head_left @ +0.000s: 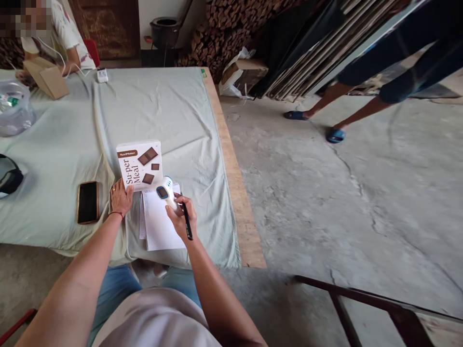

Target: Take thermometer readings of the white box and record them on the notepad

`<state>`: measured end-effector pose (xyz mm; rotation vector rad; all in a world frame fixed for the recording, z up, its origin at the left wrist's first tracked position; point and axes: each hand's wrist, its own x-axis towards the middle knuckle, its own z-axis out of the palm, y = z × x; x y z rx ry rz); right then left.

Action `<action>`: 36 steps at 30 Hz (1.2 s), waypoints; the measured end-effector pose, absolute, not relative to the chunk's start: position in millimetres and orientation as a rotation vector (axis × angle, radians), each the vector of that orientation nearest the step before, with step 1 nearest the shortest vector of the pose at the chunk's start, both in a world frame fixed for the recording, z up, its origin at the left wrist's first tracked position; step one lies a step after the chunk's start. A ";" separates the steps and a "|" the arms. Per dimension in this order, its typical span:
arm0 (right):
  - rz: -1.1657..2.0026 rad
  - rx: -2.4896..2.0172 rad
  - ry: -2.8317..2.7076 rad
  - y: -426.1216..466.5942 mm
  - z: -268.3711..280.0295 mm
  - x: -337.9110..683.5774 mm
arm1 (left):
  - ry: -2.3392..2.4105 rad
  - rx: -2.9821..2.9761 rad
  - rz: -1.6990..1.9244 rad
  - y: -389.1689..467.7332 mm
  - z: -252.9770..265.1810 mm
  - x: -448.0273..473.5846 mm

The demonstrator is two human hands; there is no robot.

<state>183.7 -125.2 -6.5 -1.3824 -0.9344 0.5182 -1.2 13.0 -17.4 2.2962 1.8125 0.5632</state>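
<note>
My left hand (122, 197) grips the lower left corner of a white "Super Meal" box (142, 164) with brown chocolate pieces printed on it, the thumb lying on its front. In my right hand (183, 219) is a white and blue infrared thermometer (167, 189), its small screen facing me, close to the box's lower right corner. A black pen (187, 221) is also tucked between the fingers of that hand. Beneath the thermometer lie white paper sheets (161, 231). A dark phone (88, 202) rests left of my left hand.
Pale green cloth (173, 106) covers the table, with a bare wooden edge (238, 207) on its right. A cardboard box (47, 77), plastic bag (16, 108) and white adapter (102, 75) lie farther back. One person sits at far left; another's legs (361, 86) stand at right.
</note>
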 end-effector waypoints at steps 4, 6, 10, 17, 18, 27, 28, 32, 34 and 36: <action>0.307 -1.692 -1.069 -144.0 -41.7 205.7 | 1.805 2.292 0.602 11.1 -16.8 1.6; 0.272 -1.743 -1.130 -146.9 -49.9 211.9 | 1.797 2.294 0.601 10.1 -16.4 2.5; 0.229 -1.766 -1.257 -148.4 -43.3 213.5 | 1.805 2.287 0.582 9.1 -16.7 3.3; 0.503 -1.476 -1.133 -155.1 -16.9 173.6 | 1.793 2.281 0.560 8.2 -20.7 4.1; 0.591 -1.453 -1.100 -155.3 -17.5 165.9 | 1.785 2.286 0.560 8.2 -21.3 4.1; 0.619 -1.630 -1.059 -148.6 -42.9 134.7 | 1.779 2.304 0.570 7.7 -25.2 4.7; 0.590 -1.624 -1.089 -148.3 -45.3 134.2 | 1.780 2.304 0.570 7.6 -25.4 4.8; 0.558 -1.611 -1.181 -148.7 -52.5 134.0 | 1.780 2.312 0.576 7.4 -26.0 4.9; 0.538 -1.611 -1.210 -149.0 -54.5 134.1 | 1.779 2.316 0.576 7.4 -26.2 4.8; 0.510 -1.614 -1.236 -148.9 -55.5 134.1 | 1.778 2.315 0.574 7.3 -26.1 4.8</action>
